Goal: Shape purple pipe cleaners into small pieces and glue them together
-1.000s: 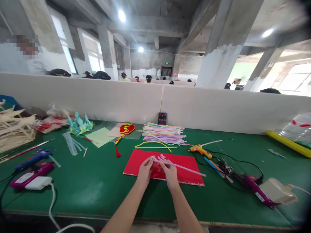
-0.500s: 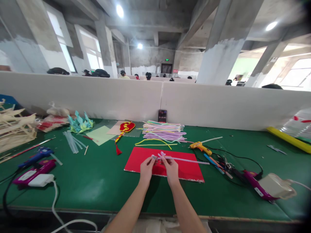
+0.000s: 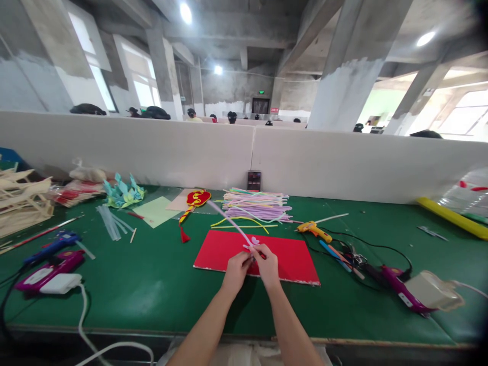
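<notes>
Green worktop (image 3: 152,295), toward its front edge: one lilac pipe cleaner (image 3: 229,219), pinched at its curled end by left hand (image 3: 237,267) and right hand (image 3: 269,264), both closed on it, above one red sheet (image 3: 293,256). Likely light, fuzzy, easily bent; grip beside the curl. One stem stack (image 3: 255,206) sits toward the back edge.

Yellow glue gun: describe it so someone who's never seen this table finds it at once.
On the green table, find the red sheet. Just past its far right corner lies the glue gun. It alone is yellow, unlike the purple guns and blue gun.
</notes>
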`<state>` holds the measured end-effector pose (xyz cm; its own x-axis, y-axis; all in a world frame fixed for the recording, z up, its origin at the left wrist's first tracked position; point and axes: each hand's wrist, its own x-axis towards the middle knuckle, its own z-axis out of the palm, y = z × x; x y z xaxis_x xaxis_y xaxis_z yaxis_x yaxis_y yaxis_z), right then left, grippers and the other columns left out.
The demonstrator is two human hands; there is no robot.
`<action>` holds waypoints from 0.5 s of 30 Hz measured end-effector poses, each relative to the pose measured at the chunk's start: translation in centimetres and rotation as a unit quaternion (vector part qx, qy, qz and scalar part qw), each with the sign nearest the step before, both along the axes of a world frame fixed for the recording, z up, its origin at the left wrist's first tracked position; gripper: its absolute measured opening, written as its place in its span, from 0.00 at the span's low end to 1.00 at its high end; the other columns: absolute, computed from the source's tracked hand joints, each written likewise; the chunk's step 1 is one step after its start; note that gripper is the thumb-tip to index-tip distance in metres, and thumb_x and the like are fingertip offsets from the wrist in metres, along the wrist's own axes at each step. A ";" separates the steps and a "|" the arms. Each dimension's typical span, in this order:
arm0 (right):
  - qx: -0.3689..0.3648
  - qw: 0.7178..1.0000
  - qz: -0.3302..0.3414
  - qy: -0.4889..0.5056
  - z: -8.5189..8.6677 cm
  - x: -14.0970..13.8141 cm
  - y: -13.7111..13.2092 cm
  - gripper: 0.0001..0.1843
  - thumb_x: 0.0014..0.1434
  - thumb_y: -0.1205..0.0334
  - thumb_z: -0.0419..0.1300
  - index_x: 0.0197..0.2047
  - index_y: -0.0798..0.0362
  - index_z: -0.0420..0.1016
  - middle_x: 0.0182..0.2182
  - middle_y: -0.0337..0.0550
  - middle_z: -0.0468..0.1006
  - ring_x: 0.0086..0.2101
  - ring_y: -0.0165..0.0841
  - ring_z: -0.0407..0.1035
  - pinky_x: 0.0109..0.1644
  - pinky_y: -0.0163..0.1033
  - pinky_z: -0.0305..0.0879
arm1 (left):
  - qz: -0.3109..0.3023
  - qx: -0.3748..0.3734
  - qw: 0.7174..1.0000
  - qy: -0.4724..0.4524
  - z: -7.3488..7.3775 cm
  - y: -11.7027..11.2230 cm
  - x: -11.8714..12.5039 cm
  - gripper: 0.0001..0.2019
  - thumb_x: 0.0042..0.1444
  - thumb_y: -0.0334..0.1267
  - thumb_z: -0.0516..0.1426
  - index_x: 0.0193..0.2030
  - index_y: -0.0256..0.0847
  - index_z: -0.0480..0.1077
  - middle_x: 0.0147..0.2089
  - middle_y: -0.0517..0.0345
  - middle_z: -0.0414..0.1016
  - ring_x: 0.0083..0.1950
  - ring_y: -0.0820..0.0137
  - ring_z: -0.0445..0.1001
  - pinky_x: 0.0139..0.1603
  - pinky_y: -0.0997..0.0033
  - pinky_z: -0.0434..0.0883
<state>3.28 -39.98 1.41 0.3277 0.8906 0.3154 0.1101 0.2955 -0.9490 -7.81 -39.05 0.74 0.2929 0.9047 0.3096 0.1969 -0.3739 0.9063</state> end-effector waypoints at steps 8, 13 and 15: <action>-0.020 0.995 0.001 0.095 -0.6 0.3 0.1 0.16 0.49 0.50 0.59 0.31 0.56 0.74 0.25 0.40 0.72 0.21 0.27 0.62 0.21 0.31 0.58 | 0.011 -0.053 0.998 -0.035 0.1 0.0 0.1 0.13 0.55 0.42 0.50 0.37 0.39 0.71 0.33 0.54 0.76 0.33 0.66 0.73 0.36 0.69 0.70; -0.026 0.994 -0.019 0.100 -0.7 0.2 0.3 0.18 0.46 0.49 0.61 0.33 0.56 0.74 0.23 0.39 0.73 0.20 0.26 0.61 0.21 0.31 0.57 | 0.069 -0.110 0.982 -0.140 0.2 0.7 -0.2 0.16 0.52 0.45 0.53 0.40 0.35 0.71 0.32 0.52 0.76 0.32 0.65 0.75 0.37 0.66 0.72; -0.027 0.996 -0.024 0.084 -0.6 0.1 0.4 0.16 0.45 0.49 0.62 0.27 0.56 0.72 0.21 0.38 0.72 0.20 0.26 0.60 0.20 0.31 0.57 | 0.096 -0.107 0.979 -0.146 0.2 0.9 -0.4 0.17 0.51 0.46 0.54 0.39 0.35 0.71 0.33 0.51 0.76 0.32 0.65 0.75 0.37 0.66 0.72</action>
